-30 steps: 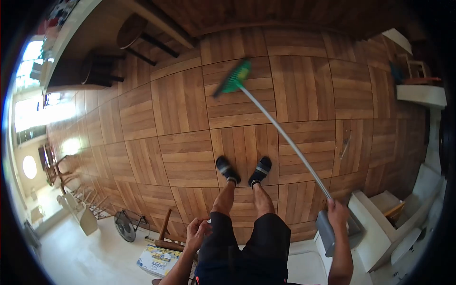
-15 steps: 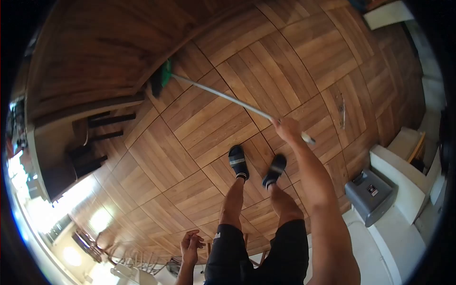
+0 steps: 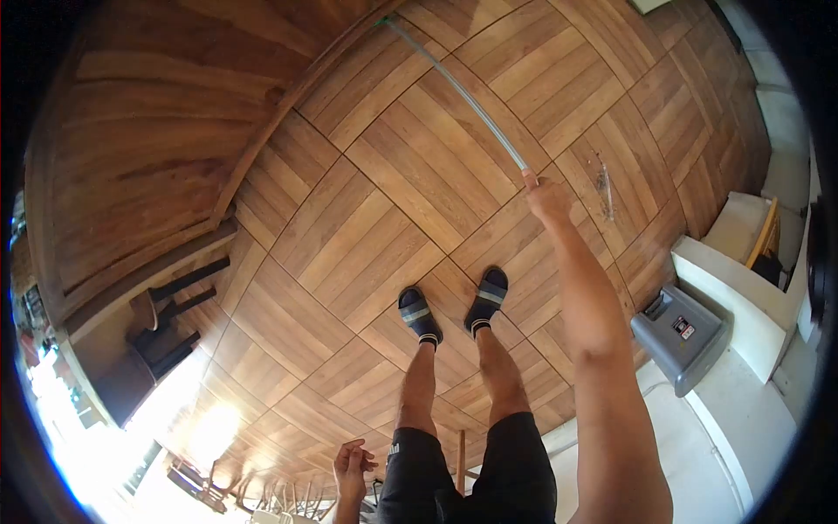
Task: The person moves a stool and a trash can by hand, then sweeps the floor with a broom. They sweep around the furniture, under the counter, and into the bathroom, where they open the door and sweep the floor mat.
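Observation:
My right hand [image 3: 546, 199] is stretched forward and gripping the end of a long grey broom handle [image 3: 461, 94]. The handle runs up and left across the wooden floor [image 3: 375, 227] to the foot of the wooden wall [image 3: 148, 140], where only a sliver of green broom head [image 3: 381, 21] shows. My left hand [image 3: 352, 460] hangs beside my left thigh with fingers loosely curled and nothing in it. My feet in dark slippers [image 3: 454, 310] stand on the parquet below the handle.
A grey box-like appliance [image 3: 681, 330] sits on the white ledge [image 3: 742, 306] at right. A dark stool [image 3: 170, 301] stands under a counter at left. A small scuff or debris mark [image 3: 602, 183] lies on the floor right of my hand.
My right arm has pushed farther forward and the broom head has slid up to the wall's base, nearly out of view. The view tilted a little. The left hand stayed low.

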The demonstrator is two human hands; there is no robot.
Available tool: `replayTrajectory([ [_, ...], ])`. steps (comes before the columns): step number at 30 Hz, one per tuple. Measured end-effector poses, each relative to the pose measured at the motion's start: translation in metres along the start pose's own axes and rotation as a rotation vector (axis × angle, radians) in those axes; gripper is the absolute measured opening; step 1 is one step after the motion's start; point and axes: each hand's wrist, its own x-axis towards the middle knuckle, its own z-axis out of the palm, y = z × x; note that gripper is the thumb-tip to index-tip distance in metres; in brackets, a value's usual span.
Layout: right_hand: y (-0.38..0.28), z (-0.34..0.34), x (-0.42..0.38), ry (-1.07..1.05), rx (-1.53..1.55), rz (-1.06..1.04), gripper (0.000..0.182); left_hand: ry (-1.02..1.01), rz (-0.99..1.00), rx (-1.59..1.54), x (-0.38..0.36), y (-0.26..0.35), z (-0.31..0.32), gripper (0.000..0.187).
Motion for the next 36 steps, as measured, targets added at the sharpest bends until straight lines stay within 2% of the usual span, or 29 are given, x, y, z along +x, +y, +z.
replayTrajectory([
  [4,0.019,-0.023,0.001,0.034,-0.003,0.122,0.069,-0.053,-0.005,-0.05,-0.005,0.003,0.021,0.022],
  [5,0.023,-0.034,0.016,0.034,-0.008,0.093,0.069,-0.074,-0.013,-0.041,-0.008,0.004,0.025,0.022],
  [7,-0.001,-0.091,0.037,0.015,-0.015,0.035,0.07,-0.09,-0.027,-0.011,-0.011,0.004,0.029,0.023],
  [9,-0.015,-0.131,0.057,-0.059,0.035,0.192,0.07,-0.065,-0.009,-0.017,-0.011,0.004,0.033,0.023],
  [12,0.055,-0.122,0.067,0.065,0.087,0.025,0.071,-0.059,0.036,-0.025,-0.012,0.013,0.037,0.021],
  [13,0.074,-0.127,0.061,0.035,0.112,0.099,0.071,-0.077,0.048,-0.054,-0.012,0.015,0.037,0.022],
  [16,0.137,-0.151,0.044,0.016,0.083,0.087,0.07,-0.113,0.1,-0.075,-0.024,0.023,0.036,0.022],
  [18,0.126,-0.214,-0.012,-0.001,-0.011,0.206,0.068,-0.131,0.134,-0.07,-0.035,0.03,0.033,0.021],
  [20,0.136,-0.251,-0.07,0.201,-0.058,0.187,0.075,-0.137,0.168,-0.061,-0.046,0.032,0.025,0.021],
  [24,0.152,-0.311,-0.222,0.162,-0.142,0.006,0.068,-0.094,0.222,-0.085,-0.075,0.026,0.005,0.024],
  [26,0.132,-0.337,-0.302,0.018,-0.28,-0.042,0.063,-0.066,0.233,-0.102,-0.089,0.023,0.002,0.024],
  [28,0.13,-0.323,-0.357,-0.059,-0.174,-0.125,0.056,-0.034,0.257,-0.11,-0.106,0.02,-0.002,0.024],
  [31,0.097,-0.291,-0.403,-0.221,-0.24,-0.343,0.048,0.035,0.304,-0.062,-0.132,0.043,0.004,0.023],
  [34,0.083,-0.23,-0.404,-0.272,-0.245,-0.497,0.042,0.054,0.435,-0.084,-0.16,0.062,0.0,0.023],
  [36,0.095,-0.187,-0.381,-0.212,-0.284,-0.534,0.036,0.031,0.458,-0.113,-0.169,0.067,-0.011,0.023],
])
